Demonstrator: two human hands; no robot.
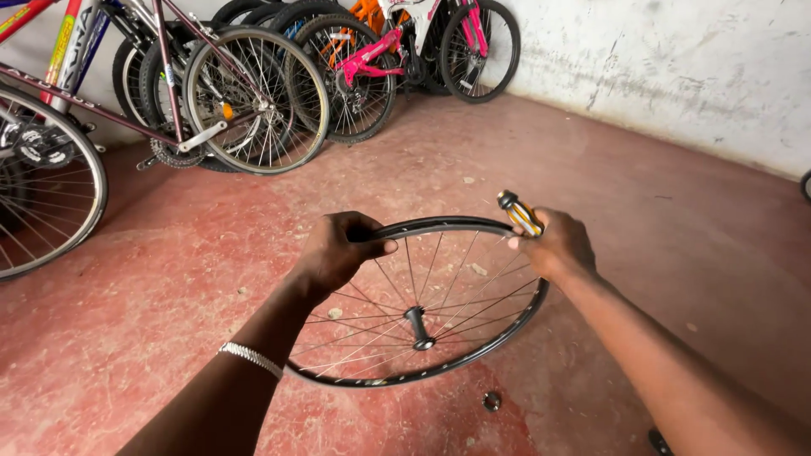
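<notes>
We are looking down at a bare bicycle wheel (422, 304) held level above the red concrete floor (169, 279), its black rim without a tyre and its thin spokes running in to a dark hub (417, 326) near the middle. Our left hand (338, 251) is closed over the far left part of the rim, thumb lying along the top edge and fingers curled under it — a firm hold on the wheel itself. Our right hand (556, 245) sits at the far right part of the rim and is wrapped tight around a screwdriver (519, 213), whose yellow and black striped handle sticks up out of the fist toward the wall; its shaft is hidden by the hand, so we cannot tell whether the tip touches the rim. A pale beaded bracelet (250, 358) rings our left wrist. On the floor just below the near edge of the wheel lies a small round metal piece (492, 401), apart from the rim. Several bicycles (253, 93) lean in a row against the back wall, a maroon-framed one nearest and a pink one (380, 51) farther along, and a large spoked wheel (42, 186) of another bicycle stands at the left edge. The whitewashed wall (676, 67) on the right is scuffed and stained.
</notes>
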